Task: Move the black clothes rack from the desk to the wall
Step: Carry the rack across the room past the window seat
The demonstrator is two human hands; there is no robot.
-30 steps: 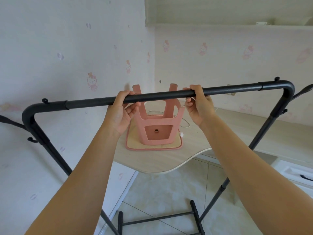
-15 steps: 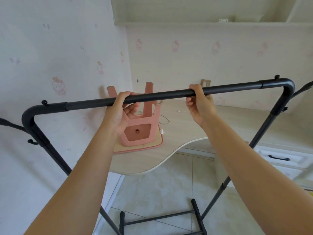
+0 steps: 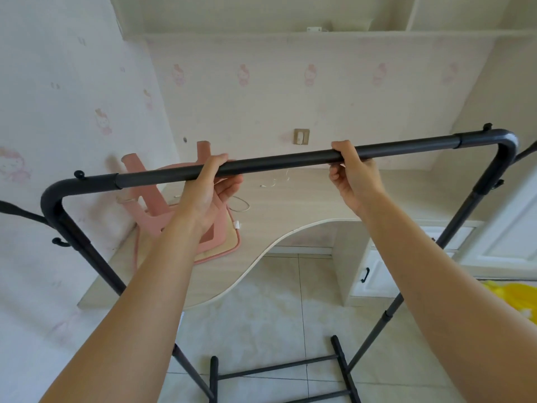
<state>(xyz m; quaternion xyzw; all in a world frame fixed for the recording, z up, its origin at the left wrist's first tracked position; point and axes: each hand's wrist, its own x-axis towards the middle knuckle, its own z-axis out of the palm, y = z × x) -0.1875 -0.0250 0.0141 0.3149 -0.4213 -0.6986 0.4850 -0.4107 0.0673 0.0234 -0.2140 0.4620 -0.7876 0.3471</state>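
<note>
The view swings right and the wall (image 3: 52, 117) on the left slides off: the black clothes rack (image 3: 276, 161) is turning beside the desk (image 3: 290, 210), base bars low over the tiled floor (image 3: 261, 321). The upturned pink stool (image 3: 157, 199) drifts left behind the bar. Left hand (image 3: 207, 193) and right hand (image 3: 353, 175) stay clamped around the top rail, so the carry looks underway, wall not yet reached.

A child's bedroom at home: cartoon-cat wallpaper (image 3: 103, 121) flanks a built-in curved surface (image 3: 293, 210), white drawers (image 3: 374, 271) below, shelving (image 3: 290, 33) above.
</note>
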